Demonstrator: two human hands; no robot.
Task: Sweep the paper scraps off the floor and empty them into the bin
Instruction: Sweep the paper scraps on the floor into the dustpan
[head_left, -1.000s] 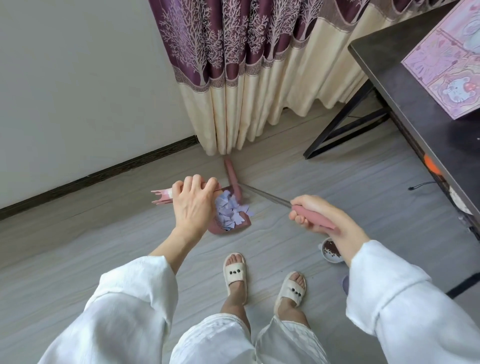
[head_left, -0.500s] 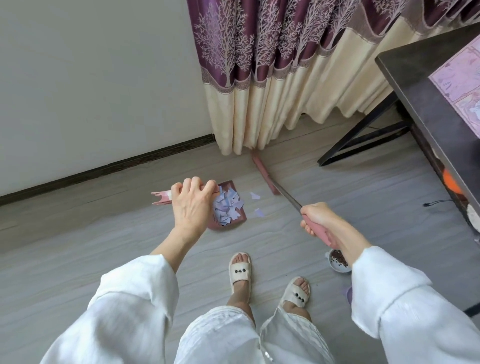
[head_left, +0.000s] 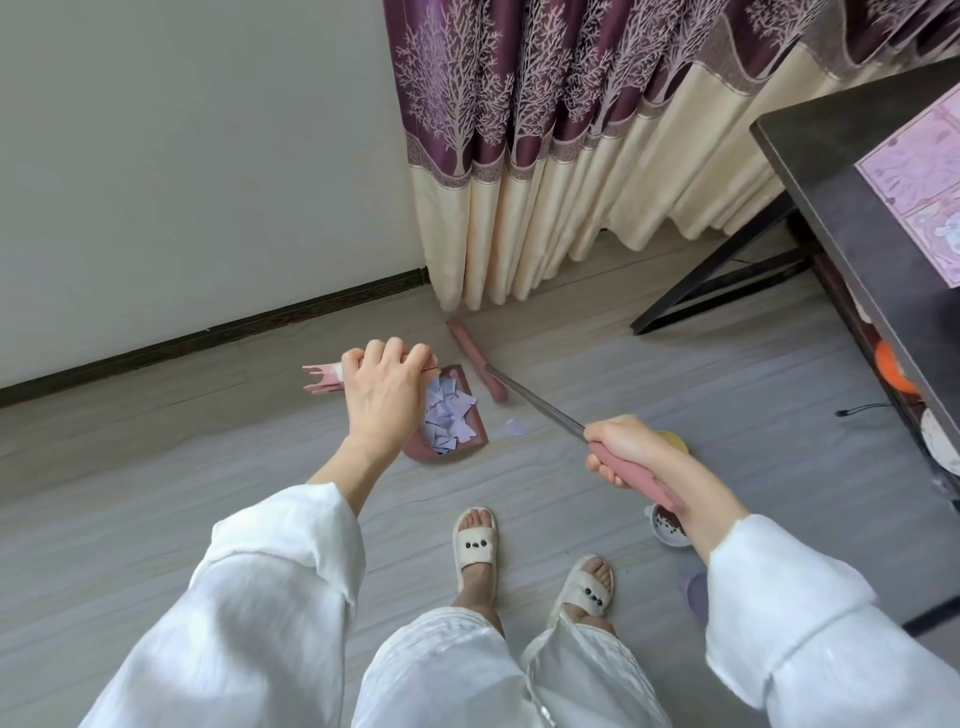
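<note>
Home room: purple-and-cream tree-print fabric curtain (head_left: 519, 156) hangs beyond both hands, dark rectangular table (head_left: 852, 218) to right of right hand, grey wood-look plank floor (head_left: 156, 493) w/ slippered feet below hands.

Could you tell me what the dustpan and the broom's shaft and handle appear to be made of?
The dustpan looks like matte pink moulded plastic, with comb teeth along one edge. The broom shaft seems bare metal: thin, grey, slightly shiny. The broom handle in the right hand appears pink plastic or rubber; which is unclear.
</note>
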